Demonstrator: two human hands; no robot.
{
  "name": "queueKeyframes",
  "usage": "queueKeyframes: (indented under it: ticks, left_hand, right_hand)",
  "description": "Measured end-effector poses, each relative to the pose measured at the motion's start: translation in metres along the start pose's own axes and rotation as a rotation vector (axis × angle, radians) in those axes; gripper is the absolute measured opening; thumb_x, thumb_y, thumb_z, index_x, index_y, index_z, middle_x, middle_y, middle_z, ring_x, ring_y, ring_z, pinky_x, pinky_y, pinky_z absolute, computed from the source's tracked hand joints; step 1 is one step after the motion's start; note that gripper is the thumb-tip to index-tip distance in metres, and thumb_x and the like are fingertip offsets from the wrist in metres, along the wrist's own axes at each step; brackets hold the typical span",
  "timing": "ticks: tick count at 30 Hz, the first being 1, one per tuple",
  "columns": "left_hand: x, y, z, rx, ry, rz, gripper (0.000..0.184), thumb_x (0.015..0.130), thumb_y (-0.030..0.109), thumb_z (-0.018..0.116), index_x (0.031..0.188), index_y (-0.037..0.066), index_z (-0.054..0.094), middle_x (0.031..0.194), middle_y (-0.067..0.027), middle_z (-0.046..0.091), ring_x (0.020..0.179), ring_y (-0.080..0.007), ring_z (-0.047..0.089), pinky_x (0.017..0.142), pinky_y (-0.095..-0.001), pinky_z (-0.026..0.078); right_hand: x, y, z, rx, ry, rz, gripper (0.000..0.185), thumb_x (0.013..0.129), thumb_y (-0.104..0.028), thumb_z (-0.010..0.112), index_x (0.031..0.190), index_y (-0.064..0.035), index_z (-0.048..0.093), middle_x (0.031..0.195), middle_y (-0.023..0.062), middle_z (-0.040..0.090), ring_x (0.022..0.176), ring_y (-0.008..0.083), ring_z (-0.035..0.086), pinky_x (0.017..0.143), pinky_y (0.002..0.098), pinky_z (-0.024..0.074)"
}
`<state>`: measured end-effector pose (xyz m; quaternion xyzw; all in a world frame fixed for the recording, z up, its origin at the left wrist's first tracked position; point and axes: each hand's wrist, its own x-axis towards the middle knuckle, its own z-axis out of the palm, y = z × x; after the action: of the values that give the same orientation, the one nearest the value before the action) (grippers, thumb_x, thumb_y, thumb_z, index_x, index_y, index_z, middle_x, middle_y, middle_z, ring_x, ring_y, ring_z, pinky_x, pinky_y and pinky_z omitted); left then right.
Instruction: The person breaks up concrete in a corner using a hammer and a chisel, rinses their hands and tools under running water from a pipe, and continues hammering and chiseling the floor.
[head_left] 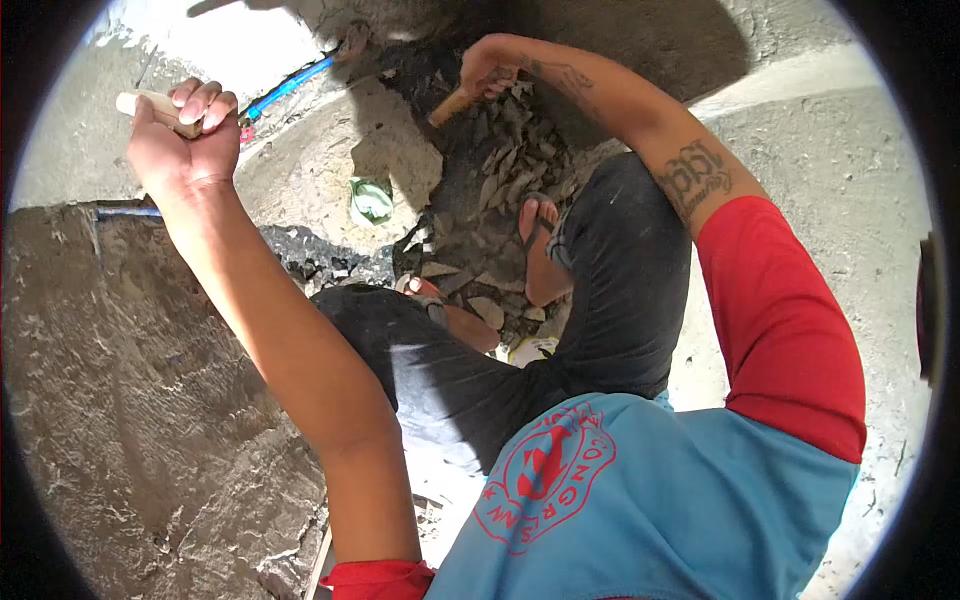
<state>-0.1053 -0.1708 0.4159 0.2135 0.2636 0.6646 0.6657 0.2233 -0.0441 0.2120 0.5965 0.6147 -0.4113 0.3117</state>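
My left hand (185, 150), at the upper left, is wrapped around a pale wooden piece (165, 108) whose end sticks out past the thumb. The fingers hide the rest of it, and a patterned wall is close beside it. Further right, my right hand (488, 70) is closed on a wooden handle (450, 108) that points down and to the left over a slab. What the handle belongs to cannot be made out. Between the hands, a light green crumpled item (371, 201) lies on the concrete slab (400, 165).
Broken rubble (515, 150) covers the floor around my sandaled feet (540, 245). A blue pipe (290, 88) runs along the upper left. Rough concrete wall (120, 350) is at left, with a concrete surface (820, 180) at right. A yellow-and-white object (532, 349) sits between my legs.
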Motion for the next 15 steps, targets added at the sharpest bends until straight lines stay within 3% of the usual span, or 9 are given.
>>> queueKeyframes:
  ticks: [6, 8, 12, 15]
  left_hand:
    - [-0.004, 0.0, 0.006, 0.01, 0.048, 0.024, 0.037, 0.102, 0.034, 0.026, 0.082, 0.003, 0.035, 0.066, -0.0059, 0.038, 0.052, -0.0144, 0.035, 0.049, -0.0283, 0.027]
    - [-0.005, 0.0, 0.005, 0.009, 0.044, 0.021, 0.037, 0.102, 0.034, 0.026, 0.082, 0.004, 0.035, 0.066, -0.0057, 0.038, 0.052, -0.0142, 0.035, 0.049, -0.0282, 0.027]
    - [-0.003, -0.002, 0.006, -0.018, 0.002, -0.003, 0.036, 0.101, 0.033, 0.027, 0.082, 0.004, 0.035, 0.066, -0.0057, 0.039, 0.052, -0.0145, 0.035, 0.049, -0.0284, 0.027]
    - [0.0, -0.004, 0.007, -0.03, -0.006, -0.013, 0.036, 0.101, 0.033, 0.028, 0.082, 0.003, 0.035, 0.066, -0.0058, 0.039, 0.052, -0.0148, 0.036, 0.049, -0.0287, 0.027]
  right_hand:
    - [-0.006, 0.029, 0.015, -0.026, -0.052, 0.037, 0.029, 0.093, -0.028, 0.05, 0.093, -0.0007, 0.058, 0.068, 0.009, 0.049, 0.048, 0.0177, 0.04, 0.044, 0.0324, 0.0341]
    - [-0.014, 0.024, 0.008, -0.092, 0.054, 0.049, 0.03, 0.094, -0.03, 0.05, 0.093, -0.0008, 0.059, 0.068, 0.0098, 0.051, 0.048, 0.018, 0.042, 0.043, 0.0325, 0.0356]
    - [-0.039, 0.009, -0.015, -0.15, 0.477, 0.137, 0.034, 0.095, -0.033, 0.051, 0.093, -0.0009, 0.06, 0.068, 0.0114, 0.054, 0.048, 0.0187, 0.046, 0.043, 0.0326, 0.0386]
    - [-0.046, 0.006, -0.016, -0.036, 0.667, 0.033, 0.039, 0.094, -0.038, 0.052, 0.087, -0.0009, 0.06, 0.065, 0.0112, 0.054, 0.046, 0.0183, 0.046, 0.041, 0.0327, 0.0393]
